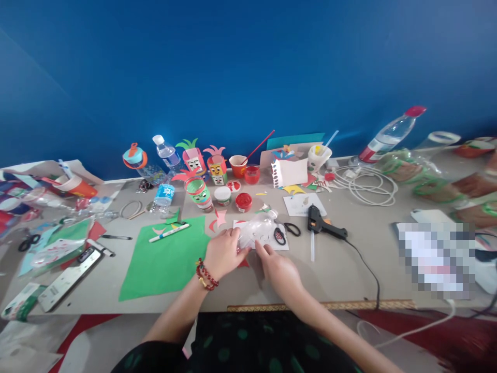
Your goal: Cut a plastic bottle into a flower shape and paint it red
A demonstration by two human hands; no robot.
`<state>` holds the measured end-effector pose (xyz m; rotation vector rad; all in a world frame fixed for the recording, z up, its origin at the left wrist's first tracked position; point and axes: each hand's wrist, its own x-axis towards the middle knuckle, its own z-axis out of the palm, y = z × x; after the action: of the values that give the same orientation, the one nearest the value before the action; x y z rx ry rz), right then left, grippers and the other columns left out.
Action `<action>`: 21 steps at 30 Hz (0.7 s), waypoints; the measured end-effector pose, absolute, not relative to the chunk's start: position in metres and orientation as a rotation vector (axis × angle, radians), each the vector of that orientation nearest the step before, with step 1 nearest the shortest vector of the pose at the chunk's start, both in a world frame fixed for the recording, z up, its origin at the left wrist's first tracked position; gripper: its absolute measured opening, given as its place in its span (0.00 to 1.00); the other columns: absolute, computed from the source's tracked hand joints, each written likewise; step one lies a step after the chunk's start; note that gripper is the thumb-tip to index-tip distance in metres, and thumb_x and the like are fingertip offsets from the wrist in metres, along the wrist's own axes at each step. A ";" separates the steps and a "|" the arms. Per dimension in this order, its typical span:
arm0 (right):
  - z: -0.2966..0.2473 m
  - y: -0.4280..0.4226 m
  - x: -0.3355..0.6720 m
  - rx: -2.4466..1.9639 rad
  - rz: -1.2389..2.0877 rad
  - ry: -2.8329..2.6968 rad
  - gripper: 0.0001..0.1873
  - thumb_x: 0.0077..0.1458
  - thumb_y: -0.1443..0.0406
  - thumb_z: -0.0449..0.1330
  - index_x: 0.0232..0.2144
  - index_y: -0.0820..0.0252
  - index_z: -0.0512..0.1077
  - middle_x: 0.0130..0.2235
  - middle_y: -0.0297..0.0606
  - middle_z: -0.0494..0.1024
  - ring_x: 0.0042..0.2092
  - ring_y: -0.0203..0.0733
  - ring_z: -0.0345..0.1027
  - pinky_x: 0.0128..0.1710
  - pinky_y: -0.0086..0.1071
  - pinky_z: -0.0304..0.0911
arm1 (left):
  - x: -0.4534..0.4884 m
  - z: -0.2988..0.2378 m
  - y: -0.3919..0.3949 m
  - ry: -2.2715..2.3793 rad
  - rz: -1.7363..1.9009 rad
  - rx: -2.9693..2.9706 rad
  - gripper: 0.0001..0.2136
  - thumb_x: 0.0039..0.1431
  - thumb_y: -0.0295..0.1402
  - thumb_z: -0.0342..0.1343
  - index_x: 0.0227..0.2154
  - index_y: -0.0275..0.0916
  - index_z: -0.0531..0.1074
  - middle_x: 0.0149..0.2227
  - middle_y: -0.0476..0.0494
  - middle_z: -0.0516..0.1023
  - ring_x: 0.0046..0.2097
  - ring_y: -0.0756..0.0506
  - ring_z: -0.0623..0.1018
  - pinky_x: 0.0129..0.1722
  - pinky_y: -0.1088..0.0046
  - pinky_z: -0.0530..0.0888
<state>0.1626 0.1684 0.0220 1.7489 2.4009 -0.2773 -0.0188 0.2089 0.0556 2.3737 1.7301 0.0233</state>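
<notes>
A clear plastic bottle [258,228] lies on its side on a white paper near the table's front middle. My left hand [223,254], with a red bead bracelet at the wrist, is closed on the bottle's near left end. My right hand [277,269] pinches the bottle's lower edge with its fingertips. Black-handled scissors [285,231] lie just right of the bottle. A black glue gun [322,221] rests further right, its cord trailing to the table's front edge.
A green paper sheet [165,264] with a white marker [169,232] lies to the left. Decorated paper cups [200,194], paint pots [243,201] and water bottles [166,155] stand behind. A white cable coil [367,184] and a tilted bottle [390,134] are at right.
</notes>
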 end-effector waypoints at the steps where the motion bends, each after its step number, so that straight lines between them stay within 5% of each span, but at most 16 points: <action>1: 0.022 0.168 0.162 1.749 -0.286 2.389 0.30 0.62 0.73 0.51 0.65 0.54 0.58 0.50 0.46 0.77 0.33 0.41 0.79 0.25 0.29 0.63 | -0.019 0.056 0.209 1.733 0.027 2.373 0.20 0.64 0.47 0.53 0.50 0.38 0.65 0.45 0.39 0.78 0.48 0.39 0.79 0.42 0.67 0.74; 14: 0.031 0.167 0.170 1.787 -0.424 2.415 0.22 0.66 0.70 0.47 0.60 0.57 0.62 0.47 0.45 0.79 0.31 0.40 0.77 0.24 0.29 0.56 | -0.018 0.055 0.207 1.731 0.030 2.375 0.23 0.60 0.51 0.56 0.50 0.38 0.68 0.46 0.38 0.77 0.50 0.38 0.77 0.46 0.65 0.74; 17: 0.042 0.168 0.174 1.770 -0.502 2.458 0.20 0.67 0.69 0.46 0.59 0.57 0.63 0.46 0.43 0.79 0.32 0.41 0.77 0.25 0.30 0.54 | -0.020 0.060 0.205 1.786 0.089 2.456 0.33 0.53 0.55 0.61 0.55 0.38 0.66 0.51 0.36 0.73 0.55 0.34 0.73 0.51 0.59 0.72; 21: 0.059 0.170 0.176 1.738 -0.489 2.451 0.19 0.66 0.69 0.47 0.56 0.56 0.65 0.44 0.42 0.80 0.33 0.43 0.77 0.25 0.31 0.53 | -0.017 0.063 0.198 1.780 0.065 2.545 0.34 0.59 0.49 0.59 0.63 0.36 0.58 0.51 0.35 0.73 0.52 0.36 0.74 0.50 0.59 0.73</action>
<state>0.1765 0.1699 0.0593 1.7384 2.4509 -0.4895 -0.0166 0.1976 0.0633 2.5447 1.7801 0.0650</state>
